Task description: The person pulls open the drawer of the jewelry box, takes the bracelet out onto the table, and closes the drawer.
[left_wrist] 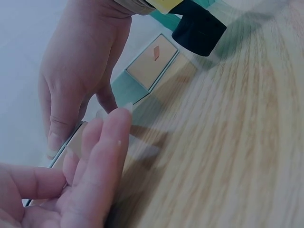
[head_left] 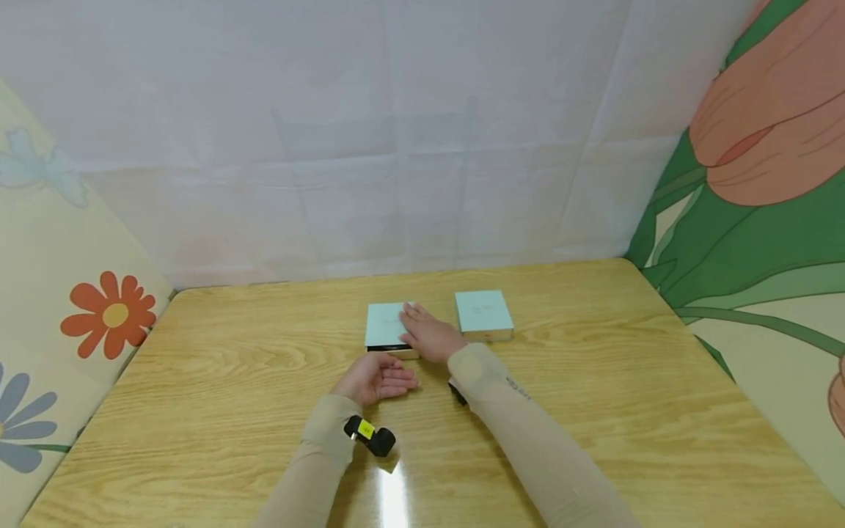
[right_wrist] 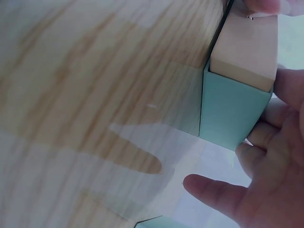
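A pale mint box (head_left: 386,323) lies flat in the middle of the table, a dark strip showing above its tan front (right_wrist: 247,45). My right hand (head_left: 432,337) rests over this box's right part, fingers extended across the top. In front of the box is my left hand (head_left: 376,378), palm turned up, fingers loosely extended. In the right wrist view, a left fingertip (right_wrist: 263,4) is right at the tan front. The left wrist view shows my left hand (left_wrist: 90,175) low beside the front, with most of the box hidden behind both hands.
A second mint box (head_left: 484,312) stands to the right and a little farther back; its tan front (left_wrist: 152,61) bears a reddish diamond mark. The wooden table (head_left: 231,381) ends at a white cloth backdrop (head_left: 343,147), with flower-painted panels at both sides.
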Action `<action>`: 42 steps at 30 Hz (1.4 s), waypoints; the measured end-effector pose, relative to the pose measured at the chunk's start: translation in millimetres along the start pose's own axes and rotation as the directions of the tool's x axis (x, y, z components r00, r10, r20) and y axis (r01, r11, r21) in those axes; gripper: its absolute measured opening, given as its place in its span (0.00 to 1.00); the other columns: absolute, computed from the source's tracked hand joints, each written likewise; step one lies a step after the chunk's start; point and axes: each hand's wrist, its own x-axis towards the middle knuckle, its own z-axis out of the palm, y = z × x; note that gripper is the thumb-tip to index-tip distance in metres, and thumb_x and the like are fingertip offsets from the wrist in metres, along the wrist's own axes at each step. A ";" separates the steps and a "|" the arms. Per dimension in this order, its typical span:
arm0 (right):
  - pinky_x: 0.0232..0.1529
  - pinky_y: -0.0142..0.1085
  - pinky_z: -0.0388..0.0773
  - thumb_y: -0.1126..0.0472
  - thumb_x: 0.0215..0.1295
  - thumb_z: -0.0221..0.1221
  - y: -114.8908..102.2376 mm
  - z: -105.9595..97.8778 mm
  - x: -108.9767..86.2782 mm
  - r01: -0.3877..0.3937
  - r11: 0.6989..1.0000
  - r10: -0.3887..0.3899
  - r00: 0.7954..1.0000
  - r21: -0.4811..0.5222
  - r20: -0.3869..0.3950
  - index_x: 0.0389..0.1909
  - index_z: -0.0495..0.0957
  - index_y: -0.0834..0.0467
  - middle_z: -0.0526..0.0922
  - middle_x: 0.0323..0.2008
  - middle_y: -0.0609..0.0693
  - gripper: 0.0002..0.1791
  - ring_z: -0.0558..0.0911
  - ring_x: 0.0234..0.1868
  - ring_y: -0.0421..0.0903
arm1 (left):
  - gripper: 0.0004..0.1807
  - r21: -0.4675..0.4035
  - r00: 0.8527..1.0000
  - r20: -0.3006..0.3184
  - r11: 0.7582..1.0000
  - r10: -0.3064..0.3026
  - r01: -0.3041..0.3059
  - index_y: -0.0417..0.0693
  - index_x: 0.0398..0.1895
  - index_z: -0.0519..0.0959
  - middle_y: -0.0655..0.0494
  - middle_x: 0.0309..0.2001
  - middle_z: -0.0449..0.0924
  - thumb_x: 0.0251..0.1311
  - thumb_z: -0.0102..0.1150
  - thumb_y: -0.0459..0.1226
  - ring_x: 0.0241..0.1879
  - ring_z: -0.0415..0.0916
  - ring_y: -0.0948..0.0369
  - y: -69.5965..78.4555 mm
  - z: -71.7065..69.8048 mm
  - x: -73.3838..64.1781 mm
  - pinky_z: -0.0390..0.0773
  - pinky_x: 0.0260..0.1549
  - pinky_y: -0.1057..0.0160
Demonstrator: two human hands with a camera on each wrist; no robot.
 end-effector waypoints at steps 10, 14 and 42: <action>0.73 0.41 0.46 0.52 0.79 0.41 1.6 -1.4 3.3 -0.005 1.000 0.005 1.000 0.003 -0.001 0.75 0.52 0.62 0.46 0.76 0.53 0.30 0.43 0.76 0.49 | 0.10 -0.002 1.000 0.014 1.000 -0.006 0.006 0.35 0.35 0.69 0.47 0.26 0.83 0.70 0.36 0.30 0.30 0.84 0.56 4.4 -0.1 0.0 0.83 0.29 0.64; 0.73 0.41 0.46 0.52 0.79 0.41 0.8 -1.5 2.4 -0.004 1.000 0.004 1.000 0.010 -0.002 0.75 0.53 0.62 0.46 0.76 0.53 0.30 0.43 0.76 0.49 | 0.10 -0.002 1.000 0.018 1.000 -0.001 0.001 0.35 0.35 0.69 0.47 0.27 0.83 0.70 0.35 0.30 0.30 0.84 0.55 4.2 -0.7 -0.5 0.83 0.29 0.64; 0.73 0.41 0.47 0.52 0.79 0.41 -1.9 -0.6 -0.6 -0.007 1.000 0.007 1.000 -0.025 0.007 0.75 0.52 0.62 0.47 0.76 0.54 0.30 0.44 0.76 0.49 | 0.12 0.024 1.000 0.016 1.000 -0.006 0.005 0.35 0.35 0.70 0.47 0.26 0.83 0.71 0.35 0.30 0.29 0.84 0.56 -1.9 0.1 -3.3 0.83 0.27 0.65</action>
